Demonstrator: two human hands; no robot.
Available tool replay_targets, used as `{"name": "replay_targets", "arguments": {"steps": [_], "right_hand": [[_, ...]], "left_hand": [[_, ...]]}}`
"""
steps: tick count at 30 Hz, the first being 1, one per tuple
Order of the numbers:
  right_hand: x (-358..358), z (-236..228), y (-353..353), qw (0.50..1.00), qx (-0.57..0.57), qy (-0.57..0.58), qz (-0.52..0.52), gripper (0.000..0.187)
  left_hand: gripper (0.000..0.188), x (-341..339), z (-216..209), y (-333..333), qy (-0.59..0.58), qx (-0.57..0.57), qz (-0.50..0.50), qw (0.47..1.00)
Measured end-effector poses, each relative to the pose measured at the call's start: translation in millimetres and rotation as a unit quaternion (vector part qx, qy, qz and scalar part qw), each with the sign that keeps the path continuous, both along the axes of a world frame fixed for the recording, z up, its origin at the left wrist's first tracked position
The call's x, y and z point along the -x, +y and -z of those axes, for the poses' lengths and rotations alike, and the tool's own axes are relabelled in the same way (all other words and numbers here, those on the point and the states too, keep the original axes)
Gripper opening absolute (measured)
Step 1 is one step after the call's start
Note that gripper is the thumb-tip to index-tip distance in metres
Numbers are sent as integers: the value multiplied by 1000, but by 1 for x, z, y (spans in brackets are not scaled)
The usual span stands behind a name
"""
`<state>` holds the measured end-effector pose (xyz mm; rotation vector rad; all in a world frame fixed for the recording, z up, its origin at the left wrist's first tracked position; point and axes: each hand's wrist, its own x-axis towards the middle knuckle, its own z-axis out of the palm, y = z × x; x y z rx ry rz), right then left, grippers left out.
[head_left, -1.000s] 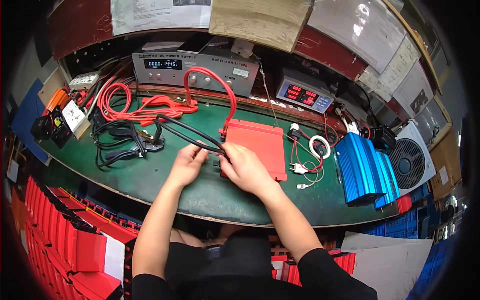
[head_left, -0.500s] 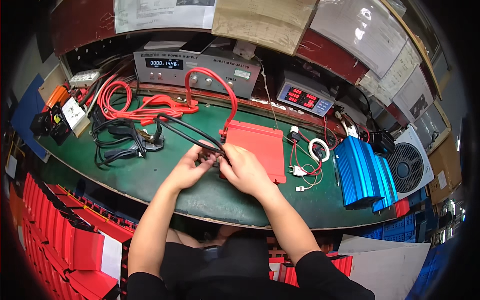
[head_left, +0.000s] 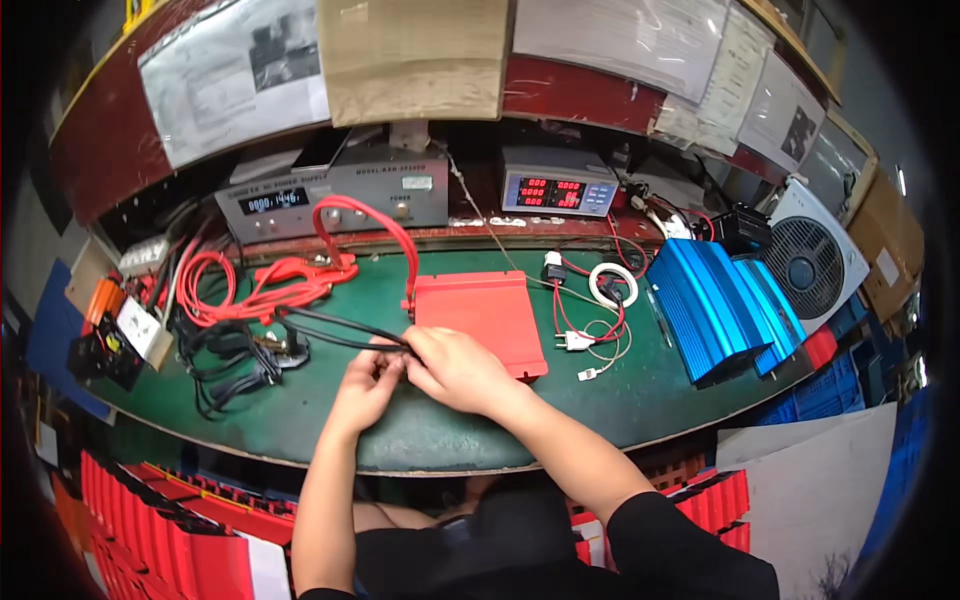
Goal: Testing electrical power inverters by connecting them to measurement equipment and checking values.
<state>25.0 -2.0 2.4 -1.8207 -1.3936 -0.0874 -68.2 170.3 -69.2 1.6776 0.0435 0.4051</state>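
Note:
A red metal box point(head_left: 480, 315) lies on the green bench in front of me. A thick red cable arches up from its left side. A doubled black cable point(head_left: 345, 331) runs in from the left to the box's near left corner, where both my hands meet. My right hand point(head_left: 460, 372) is closed over the black cable's end. Close against it, my left hand point(head_left: 365, 392) pinches at the same spot with curled fingers. The cable's tip and the box's terminals there are hidden by my fingers.
Red clamp cables point(head_left: 230, 290) and black clamps point(head_left: 235, 365) lie at left. A grey power supply point(head_left: 345, 205) and a meter point(head_left: 558, 190) stand behind. Right of the box are plug leads point(head_left: 575, 340), blue finned housings point(head_left: 705, 310) and a fan point(head_left: 805, 260). Red housings point(head_left: 170, 520) are stacked below.
The view has turned, and the bench things sit differently in the picture. My hands stay together on the black cable beside the red box.

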Motion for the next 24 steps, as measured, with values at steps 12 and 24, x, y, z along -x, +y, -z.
{"name": "replay_targets", "arguments": {"steps": [12,24], "right_hand": [[0,4,-6,995,-66,-8,68,24],[-3,4,-5,995,23,45,85,26]], "left_hand": [[16,1,-24,-14,20,-192,-71,979],[14,0,-22,-2,30,-225,8,974]]}}
